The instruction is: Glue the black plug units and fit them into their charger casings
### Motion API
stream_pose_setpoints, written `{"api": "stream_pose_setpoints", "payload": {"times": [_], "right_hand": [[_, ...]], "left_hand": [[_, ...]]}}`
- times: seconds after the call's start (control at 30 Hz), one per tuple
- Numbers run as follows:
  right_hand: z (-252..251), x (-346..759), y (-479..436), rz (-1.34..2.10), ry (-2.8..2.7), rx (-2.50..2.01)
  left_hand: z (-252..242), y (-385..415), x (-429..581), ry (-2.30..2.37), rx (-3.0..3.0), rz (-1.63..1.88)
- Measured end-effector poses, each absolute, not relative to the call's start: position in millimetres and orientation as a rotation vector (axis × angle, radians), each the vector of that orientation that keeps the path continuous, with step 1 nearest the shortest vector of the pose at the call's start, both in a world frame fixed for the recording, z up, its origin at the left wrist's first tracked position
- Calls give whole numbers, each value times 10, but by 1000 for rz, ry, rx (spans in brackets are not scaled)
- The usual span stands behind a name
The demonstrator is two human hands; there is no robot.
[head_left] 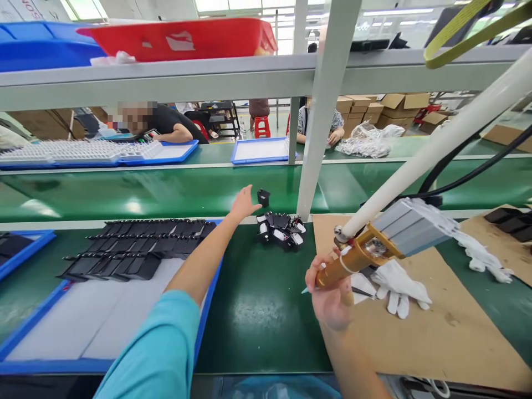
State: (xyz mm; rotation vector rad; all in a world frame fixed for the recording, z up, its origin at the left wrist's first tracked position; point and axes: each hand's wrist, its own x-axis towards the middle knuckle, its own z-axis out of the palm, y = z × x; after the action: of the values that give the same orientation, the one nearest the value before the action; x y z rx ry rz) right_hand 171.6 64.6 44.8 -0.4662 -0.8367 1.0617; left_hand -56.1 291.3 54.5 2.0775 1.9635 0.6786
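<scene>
Left hand: extended forward (pixel 244 205); fingers straight and spread from the thumb; nothing held; thumb side just beside the black block, contact not determinable.
Black block: single unit (pixel 263 198), at the near edge of the green belt (pixel 187 191), directly ahead of the left hand.
Right hand: fingers wrapped around the barrel (pixel 334 305); grip closed on the copper-coloured tool.
Copper-coloured tool: inclined (pixel 347 266), nozzle pointing down and left over the bench; pale tip (pixel 306 290) clear of the black parts.
Finned grey housing: fitted at the upper end of the tool (pixel 415 224).
White pole: diagonal (pixel 415 149), lower end at the tool.
Black part cluster: grouped (pixel 281 228) on the green bench top (pixel 257 327), between the hands, with white pieces visible among the parts.
Blue-rimmed tray: left of the bench (pixel 54 366); rows of black housings (pixel 137 246) across its far portion.
Cardboard sheet: right side (pixel 432 343); white glove (pixel 403 285) and tweezers (pixel 363 292) on it.
Upper shelf: red bin (pixel 216 41) across the top left.
Far side: person in striped top (pixel 336 124), seated beyond the belt.
</scene>
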Motion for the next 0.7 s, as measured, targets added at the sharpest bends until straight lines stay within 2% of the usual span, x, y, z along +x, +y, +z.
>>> {"api": "stream_pose_setpoints", "payload": {"times": [0.13, 0.3, 0.43, 0.5, 0.7], "right_hand": [[455, 1727, 672, 1066, -841, -457], [463, 1756, 637, 1110, -840, -455], [480, 1738, 596, 1107, -852, -458], [490, 1724, 577, 1089, -871, -469], [542, 1717, 524, 998, -934, -516]], "left_hand": [[419, 3246, -294, 1996, 1968, 658], [622, 3033, -514, 2106, 1896, 691], [943, 2323, -780, 2097, 1966, 717], [1031, 1814, -841, 1918, 2079, 669], [731, 572, -799, 1347, 2122, 243]]}}
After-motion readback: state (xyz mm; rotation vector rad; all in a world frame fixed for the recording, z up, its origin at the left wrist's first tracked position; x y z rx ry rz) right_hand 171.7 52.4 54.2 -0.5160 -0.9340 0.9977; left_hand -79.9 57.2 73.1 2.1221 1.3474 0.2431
